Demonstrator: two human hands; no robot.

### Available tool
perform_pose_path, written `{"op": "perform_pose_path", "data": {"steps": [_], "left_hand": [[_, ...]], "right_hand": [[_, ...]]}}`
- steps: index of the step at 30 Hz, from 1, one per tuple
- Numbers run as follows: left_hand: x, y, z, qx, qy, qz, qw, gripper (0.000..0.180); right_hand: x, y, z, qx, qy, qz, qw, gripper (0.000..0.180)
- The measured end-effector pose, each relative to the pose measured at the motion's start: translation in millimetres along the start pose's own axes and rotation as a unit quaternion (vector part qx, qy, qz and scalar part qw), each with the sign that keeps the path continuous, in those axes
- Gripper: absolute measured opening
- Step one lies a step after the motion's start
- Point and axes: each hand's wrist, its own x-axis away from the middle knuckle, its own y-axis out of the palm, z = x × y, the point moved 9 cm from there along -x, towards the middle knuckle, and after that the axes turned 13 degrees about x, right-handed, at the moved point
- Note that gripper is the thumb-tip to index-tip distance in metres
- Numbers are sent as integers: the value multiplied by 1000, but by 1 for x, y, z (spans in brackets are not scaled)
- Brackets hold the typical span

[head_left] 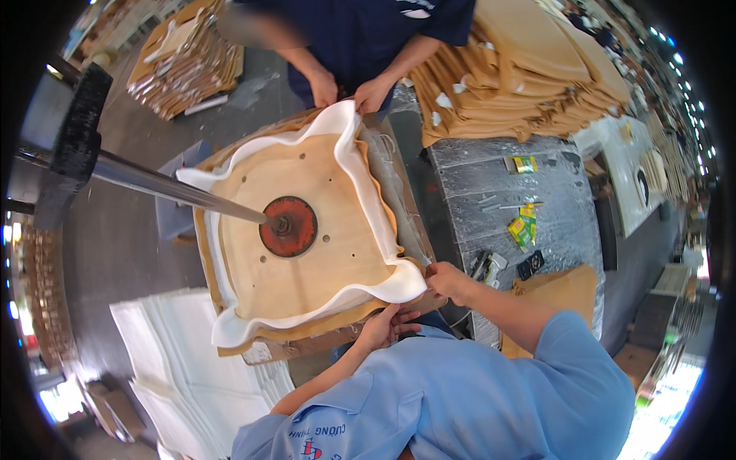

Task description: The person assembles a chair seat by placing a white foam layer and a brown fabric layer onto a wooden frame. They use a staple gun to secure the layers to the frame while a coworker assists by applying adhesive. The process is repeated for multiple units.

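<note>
White padding (383, 290) edges a cream board (314, 280) with a red disc (302, 236) at its middle, the grey table (567, 215) holds yellow-and-green packets (524, 164) and, at its near edge, a tan sheet (567, 300), and the near shirt (491, 391) is light blue, the far shirt (356, 34) navy.

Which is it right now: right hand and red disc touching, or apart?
Apart. The head view shows pale board and white padding between the right hand and red disc.

Panel (307, 287) on foam (377, 291), table (477, 165) right, sheets (180, 337) near left.
</note>
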Motion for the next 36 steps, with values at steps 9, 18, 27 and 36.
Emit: {"op": "perform_pose_path", "data": {"steps": [9, 18, 27, 36], "left_hand": [[-1, 11, 4, 88, 53, 99, 990, 41], [-21, 0, 21, -5, 133, 185, 974, 37], [5, 38, 51, -165, 189, 177, 952, 45], [126, 25, 107, -255, 281, 201, 903, 49]], "right_hand": [[-5, 11, 2, -18, 87, -154, 984, 30], [17, 34, -32, 67, -17, -177, 982, 46], [24, 17, -57, 235, -241, -100, 936, 37], [34, 16, -46, 52, -102, -82, 990, 44]]}}
